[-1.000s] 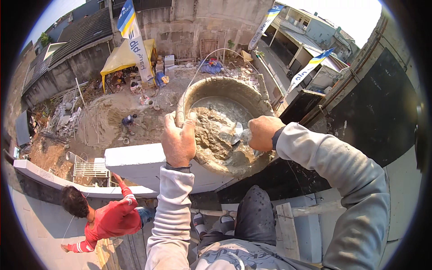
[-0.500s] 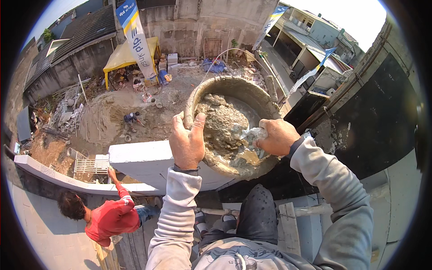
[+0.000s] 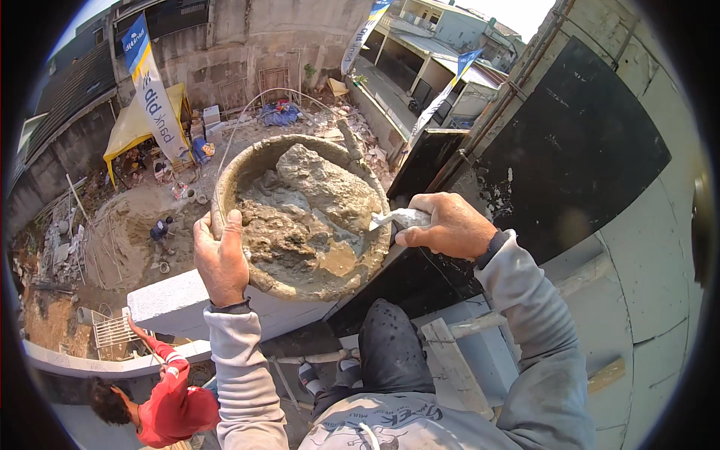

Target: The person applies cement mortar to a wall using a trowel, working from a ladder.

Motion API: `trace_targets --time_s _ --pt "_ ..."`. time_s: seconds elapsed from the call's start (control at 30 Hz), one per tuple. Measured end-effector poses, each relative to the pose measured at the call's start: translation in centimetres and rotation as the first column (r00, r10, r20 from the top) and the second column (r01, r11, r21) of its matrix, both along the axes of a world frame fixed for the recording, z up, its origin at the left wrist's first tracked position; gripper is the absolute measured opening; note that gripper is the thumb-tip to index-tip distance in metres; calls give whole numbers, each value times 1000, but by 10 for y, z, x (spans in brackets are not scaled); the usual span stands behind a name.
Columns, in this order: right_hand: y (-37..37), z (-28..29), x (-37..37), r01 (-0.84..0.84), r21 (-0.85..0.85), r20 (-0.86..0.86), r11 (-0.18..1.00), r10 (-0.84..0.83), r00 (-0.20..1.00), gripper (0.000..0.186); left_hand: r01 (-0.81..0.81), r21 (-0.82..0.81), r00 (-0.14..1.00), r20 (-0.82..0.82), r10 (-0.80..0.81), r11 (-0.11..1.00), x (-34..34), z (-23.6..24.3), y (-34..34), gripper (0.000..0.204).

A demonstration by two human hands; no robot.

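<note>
A mortar-caked bucket (image 3: 279, 288) sits at the white block wall in front of me, holding wet grey mortar (image 3: 279, 229). My left hand (image 3: 223, 259) grips the bucket's left rim, thumb on the inner side. In my right hand (image 3: 454, 225), fingers are wrapped round the mortar-smeared handle of a trowel (image 3: 409, 217) at the right rim. A big lump of mortar (image 3: 326, 184) lies at the trowel's far end and hides its blade. Whether the lump is clear of the mortar below, I cannot tell.
The white block wall (image 3: 169, 304) runs left. A co-worker in red (image 3: 176, 412) reaches over it at lower left. Far below, a person (image 3: 160, 230) works by a sand heap. Wooden scaffold pieces (image 3: 457, 367) lie beside my legs, and a black panel (image 3: 577, 157) stands right.
My view has swung right, so the surroundings shift left. My right hand has drawn the trowel up to the bucket's right rim, and a large mortar lump now stands higher in the bucket.
</note>
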State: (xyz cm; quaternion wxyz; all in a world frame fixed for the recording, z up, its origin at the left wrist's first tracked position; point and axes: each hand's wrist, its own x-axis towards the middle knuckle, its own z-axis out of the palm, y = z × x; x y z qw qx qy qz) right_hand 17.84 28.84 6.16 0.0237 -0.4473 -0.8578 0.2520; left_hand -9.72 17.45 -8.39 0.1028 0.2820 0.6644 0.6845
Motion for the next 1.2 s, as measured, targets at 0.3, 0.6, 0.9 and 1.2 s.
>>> trace_targets --time_s 0.3,0.6,0.9,1.2 --pt "38 -66 67 311 -420 -586 853 -516 624 26 37 27 999 10 -37 999 -4 -12 8 37" --pt "94 -143 59 233 -681 -703 695 -709 61 30 81 46 995 57 -83 996 -7 -8 8 39" --pt "84 -110 59 144 -778 -608 612 -790 74 29 68 -1 995 67 -68 998 -8 -8 5 38" --pt "18 0 48 206 226 -352 952 -118 929 23 25 59 999 42 -28 998 -3 -11 11 40"
